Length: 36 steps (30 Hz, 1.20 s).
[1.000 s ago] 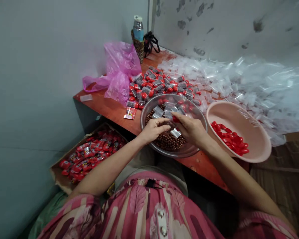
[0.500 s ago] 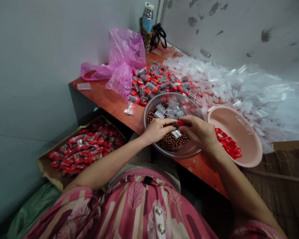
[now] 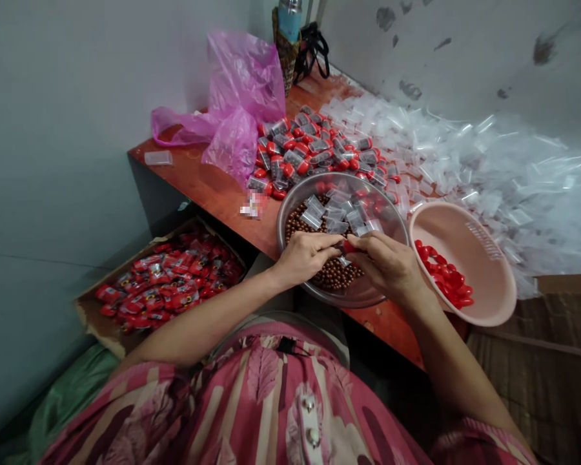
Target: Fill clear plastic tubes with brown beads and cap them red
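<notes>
Over the metal bowl [image 3: 290, 187], my two hands meet fingertip to fingertip. My left hand [image 3: 303, 258] is closed, pinching a small clear tube with dark contents, mostly hidden by the fingers. Between the hands shows a red cap [image 3: 348, 247], which my right hand [image 3: 387, 263] grips and presses at the end of the tube. In the bowl below lie brown balls [image 3: 336, 274] and several clear empty tubes [image 3: 336, 213]. To the right, red caps [image 3: 448, 281] lie in a tilted pink basin [image 3: 494, 284].
Filled tubes with red ends [image 3: 305, 152] are heaped behind the bowl, and clear empty tubes [image 3: 445, 155] spread to the right. A pink plastic bag [image 3: 244, 84] lies on the red table [image 3: 188, 174]. A carton [image 3: 90, 310] of red packets stands low at left.
The view has shifted slightly. My hands stay together over the bowl, and my right fingers now cover more of the red cap.
</notes>
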Each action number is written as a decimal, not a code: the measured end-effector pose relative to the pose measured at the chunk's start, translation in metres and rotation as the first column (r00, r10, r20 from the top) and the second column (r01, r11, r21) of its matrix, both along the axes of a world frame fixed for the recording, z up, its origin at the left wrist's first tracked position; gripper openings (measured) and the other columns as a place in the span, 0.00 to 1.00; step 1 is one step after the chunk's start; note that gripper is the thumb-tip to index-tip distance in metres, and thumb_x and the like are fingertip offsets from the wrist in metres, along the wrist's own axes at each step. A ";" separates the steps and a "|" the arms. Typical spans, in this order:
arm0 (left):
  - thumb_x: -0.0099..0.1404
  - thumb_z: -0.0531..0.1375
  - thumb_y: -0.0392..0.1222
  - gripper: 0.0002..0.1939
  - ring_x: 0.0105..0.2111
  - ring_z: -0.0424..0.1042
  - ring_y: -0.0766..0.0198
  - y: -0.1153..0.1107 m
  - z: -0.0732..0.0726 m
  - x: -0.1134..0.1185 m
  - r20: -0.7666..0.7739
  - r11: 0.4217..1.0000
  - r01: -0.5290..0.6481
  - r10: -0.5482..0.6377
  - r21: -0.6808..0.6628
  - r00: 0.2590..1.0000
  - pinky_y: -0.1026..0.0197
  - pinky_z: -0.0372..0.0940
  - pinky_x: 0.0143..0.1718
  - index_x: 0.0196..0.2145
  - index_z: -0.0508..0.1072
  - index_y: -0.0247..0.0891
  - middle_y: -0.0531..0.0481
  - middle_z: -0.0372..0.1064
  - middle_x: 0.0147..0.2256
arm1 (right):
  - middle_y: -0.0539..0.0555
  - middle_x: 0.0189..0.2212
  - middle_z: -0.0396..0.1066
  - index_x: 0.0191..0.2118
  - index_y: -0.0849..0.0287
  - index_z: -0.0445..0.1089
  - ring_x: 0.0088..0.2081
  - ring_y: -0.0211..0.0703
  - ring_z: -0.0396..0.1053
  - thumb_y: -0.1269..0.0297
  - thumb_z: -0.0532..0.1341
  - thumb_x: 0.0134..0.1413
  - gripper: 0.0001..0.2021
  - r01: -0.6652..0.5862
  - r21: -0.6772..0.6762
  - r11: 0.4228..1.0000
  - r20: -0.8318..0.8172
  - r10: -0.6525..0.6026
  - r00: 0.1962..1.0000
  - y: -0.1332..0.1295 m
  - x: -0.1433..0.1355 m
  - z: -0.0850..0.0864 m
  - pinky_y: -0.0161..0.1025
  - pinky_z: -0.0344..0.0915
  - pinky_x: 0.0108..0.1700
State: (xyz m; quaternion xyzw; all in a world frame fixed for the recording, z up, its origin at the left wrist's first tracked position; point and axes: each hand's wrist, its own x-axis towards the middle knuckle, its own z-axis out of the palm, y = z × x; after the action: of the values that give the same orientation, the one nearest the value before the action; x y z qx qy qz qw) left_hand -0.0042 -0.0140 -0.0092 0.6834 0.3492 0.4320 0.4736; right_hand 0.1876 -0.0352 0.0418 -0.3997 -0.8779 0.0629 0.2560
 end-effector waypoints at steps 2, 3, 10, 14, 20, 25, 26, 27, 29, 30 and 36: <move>0.61 0.60 0.37 0.12 0.42 0.78 0.60 0.002 0.000 -0.002 0.050 0.998 0.028 -0.025 -0.058 0.998 0.62 0.69 0.47 0.41 0.81 0.40 0.52 0.81 0.39 | 0.54 0.31 0.71 0.44 0.56 0.71 0.31 0.40 0.71 0.67 0.60 0.61 0.07 -0.034 -0.010 0.999 -0.031 0.034 0.999 0.003 -0.001 -0.001 0.36 0.69 0.33; 0.61 0.60 0.37 0.12 0.41 0.78 0.60 0.002 0.000 -0.002 0.087 0.994 0.054 -0.046 -0.092 0.995 0.62 0.69 0.47 0.41 0.81 0.39 0.52 0.81 0.38 | 0.54 0.31 0.71 0.45 0.56 0.70 0.31 0.40 0.71 0.67 0.60 0.61 0.07 -0.045 -0.011 0.999 -0.050 0.045 0.998 0.004 -0.001 0.000 0.36 0.69 0.33; 0.60 0.61 0.37 0.13 0.41 0.79 0.59 -0.001 0.004 -0.002 0.141 0.991 0.092 -0.078 -0.097 0.987 0.62 0.70 0.45 0.42 0.81 0.38 0.49 0.80 0.41 | 0.57 0.37 0.74 0.49 0.55 0.70 0.38 0.43 0.74 0.70 0.61 0.59 0.13 -0.028 -0.045 0.999 -0.116 0.022 0.993 -0.009 0.001 0.006 0.39 0.72 0.38; 0.62 0.61 0.37 0.13 0.39 0.79 0.61 -0.002 0.004 0.000 0.080 1.000 0.011 -0.012 0.017 0.997 0.64 0.70 0.44 0.43 0.80 0.37 0.48 0.80 0.41 | 0.55 0.35 0.74 0.48 0.54 0.70 0.37 0.43 0.74 0.71 0.61 0.59 0.12 0.061 -0.064 0.996 -0.187 -0.072 0.980 -0.009 0.001 0.000 0.40 0.72 0.38; 0.65 0.59 0.36 0.12 0.41 0.79 0.60 -0.003 -0.007 0.000 -0.044 0.985 -0.065 0.073 0.160 0.996 0.63 0.69 0.45 0.43 0.80 0.37 0.46 0.80 0.42 | 0.56 0.34 0.74 0.48 0.57 0.69 0.35 0.42 0.73 0.73 0.60 0.59 0.12 -0.021 0.101 0.995 -0.085 0.029 0.996 0.002 -0.004 -0.015 0.39 0.72 0.37; 0.63 0.59 0.35 0.12 0.38 0.79 0.62 -0.002 -0.006 -0.001 0.015 0.993 -0.059 0.058 0.099 0.998 0.64 0.70 0.42 0.42 0.80 0.39 0.50 0.81 0.39 | 0.55 0.35 0.75 0.47 0.56 0.70 0.35 0.43 0.74 0.70 0.60 0.59 0.10 0.005 0.013 1.000 -0.150 -0.003 0.989 0.003 -0.003 -0.014 0.39 0.71 0.37; 0.63 0.60 0.35 0.12 0.38 0.79 0.62 -0.001 -0.005 0.000 0.046 0.997 -0.056 0.054 0.053 0.997 0.65 0.70 0.41 0.42 0.80 0.38 0.50 0.81 0.39 | 0.55 0.36 0.75 0.47 0.55 0.70 0.36 0.42 0.74 0.69 0.61 0.60 0.10 0.040 -0.050 0.998 -0.203 -0.050 0.978 0.004 -0.003 -0.012 0.39 0.71 0.38; 0.63 0.60 0.36 0.11 0.38 0.79 0.62 0.000 -0.003 0.000 0.073 0.999 -0.053 0.052 0.009 0.996 0.65 0.70 0.41 0.42 0.80 0.38 0.51 0.81 0.39 | 0.54 0.37 0.75 0.48 0.55 0.71 0.36 0.42 0.74 0.67 0.61 0.60 0.11 0.082 -0.113 0.990 -0.249 -0.108 0.962 0.004 -0.002 -0.011 0.40 0.71 0.39; 0.62 0.61 0.36 0.12 0.39 0.79 0.62 0.002 0.000 0.001 0.103 0.998 -0.053 0.057 -0.043 0.993 0.65 0.70 0.42 0.43 0.80 0.38 0.51 0.80 0.40 | 0.53 0.38 0.76 0.47 0.54 0.71 0.37 0.43 0.75 0.64 0.62 0.59 0.11 0.154 -0.199 0.968 -0.300 -0.209 0.931 0.004 -0.001 -0.008 0.40 0.71 0.41; 0.62 0.61 0.36 0.12 0.39 0.79 0.62 0.002 0.001 0.001 0.104 0.997 -0.054 0.059 -0.050 0.993 0.65 0.70 0.43 0.43 0.80 0.38 0.51 0.80 0.41 | 0.52 0.38 0.76 0.47 0.53 0.72 0.38 0.43 0.75 0.64 0.63 0.59 0.10 0.168 -0.205 0.964 -0.307 -0.227 0.924 0.004 -0.001 -0.007 0.40 0.71 0.41; 0.62 0.62 0.36 0.12 0.40 0.79 0.61 0.000 0.000 0.001 0.072 0.996 -0.094 0.094 -0.002 0.993 0.64 0.70 0.44 0.43 0.80 0.39 0.50 0.80 0.42 | 0.52 0.35 0.75 0.45 0.54 0.71 0.36 0.42 0.74 0.67 0.63 0.58 0.09 0.116 -0.141 0.983 -0.222 -0.146 0.964 0.004 -0.002 -0.004 0.38 0.70 0.40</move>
State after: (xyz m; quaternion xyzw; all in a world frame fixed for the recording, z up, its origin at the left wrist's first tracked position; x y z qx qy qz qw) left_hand -0.0028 -0.0136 -0.0092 0.6504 0.3635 0.4785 0.4646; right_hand 0.1859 -0.0315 0.0374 -0.4624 -0.8079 0.1477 0.3343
